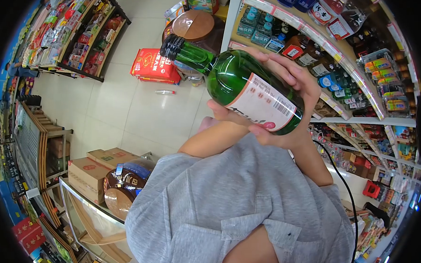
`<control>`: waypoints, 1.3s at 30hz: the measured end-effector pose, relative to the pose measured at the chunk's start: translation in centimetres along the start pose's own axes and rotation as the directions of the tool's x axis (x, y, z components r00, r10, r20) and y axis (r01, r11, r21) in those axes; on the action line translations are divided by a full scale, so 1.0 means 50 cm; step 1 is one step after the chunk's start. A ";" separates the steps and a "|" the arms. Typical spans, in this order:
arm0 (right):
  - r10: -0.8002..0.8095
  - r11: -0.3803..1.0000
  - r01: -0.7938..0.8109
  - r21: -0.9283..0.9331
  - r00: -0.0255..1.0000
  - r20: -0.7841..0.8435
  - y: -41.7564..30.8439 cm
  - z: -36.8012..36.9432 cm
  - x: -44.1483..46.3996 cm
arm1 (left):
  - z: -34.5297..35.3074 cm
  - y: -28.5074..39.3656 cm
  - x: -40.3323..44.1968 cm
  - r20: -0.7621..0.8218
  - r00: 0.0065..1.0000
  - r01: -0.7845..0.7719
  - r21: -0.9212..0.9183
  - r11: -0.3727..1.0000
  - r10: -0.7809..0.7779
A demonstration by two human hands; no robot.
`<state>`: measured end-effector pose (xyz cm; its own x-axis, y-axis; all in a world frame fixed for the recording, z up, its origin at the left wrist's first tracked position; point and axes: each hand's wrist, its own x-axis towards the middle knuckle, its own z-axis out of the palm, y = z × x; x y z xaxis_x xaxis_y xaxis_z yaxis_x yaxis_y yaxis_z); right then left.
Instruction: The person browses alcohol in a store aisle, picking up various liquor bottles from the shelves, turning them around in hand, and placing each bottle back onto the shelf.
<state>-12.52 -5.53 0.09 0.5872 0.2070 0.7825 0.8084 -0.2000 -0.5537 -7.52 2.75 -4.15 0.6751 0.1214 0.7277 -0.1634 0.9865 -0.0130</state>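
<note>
A green glass liquor bottle [232, 77] with a black cap is held tilted in front of my chest, its neck pointing up and left. Its pale label [265, 101] carries a barcode and print and faces me. My right hand [301, 84] wraps round the base end, fingers over the far side and thumb on the near edge. Against the lower left side of the bottle lies my left hand [226, 114], closed on it from beneath. The bottle hides part of the left fingers.
Shelves of bottles [305, 58] rise on the right. Red bags [155, 66] and a large brown jar [193, 27] stand on the floor ahead. Cartons [89, 173] and another jar [124, 183] are at the lower left. A snack rack [77, 38] stands at upper left; a black cable [344, 182] hangs at my right.
</note>
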 end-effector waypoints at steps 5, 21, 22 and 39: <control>-0.002 1.000 0.002 -0.013 1.000 -0.010 0.004 -0.011 -0.002 | 0.010 -0.016 -0.001 -0.031 0.999 -0.017 -0.021 1.000 0.016; 0.053 0.989 -0.055 -0.136 0.998 -0.017 0.010 -0.027 -0.022 | 0.010 -0.033 -0.011 -0.111 0.992 0.048 -0.050 0.998 -0.054; 0.055 0.989 -0.057 -0.140 0.998 -0.016 0.010 -0.027 -0.022 | 0.011 -0.033 -0.012 -0.124 0.991 0.052 -0.057 0.997 -0.059; 0.102 0.987 -0.104 -0.123 0.994 -0.025 0.016 -0.037 -0.025 | 0.017 -0.052 -0.023 -0.141 0.990 -0.035 -0.222 0.974 0.003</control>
<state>-12.67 -7.74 -0.80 0.6653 0.1617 0.7288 0.7315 -0.3365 -0.5931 -8.50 -0.05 -4.38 0.7694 0.1386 0.6235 -0.0226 0.9815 -0.1903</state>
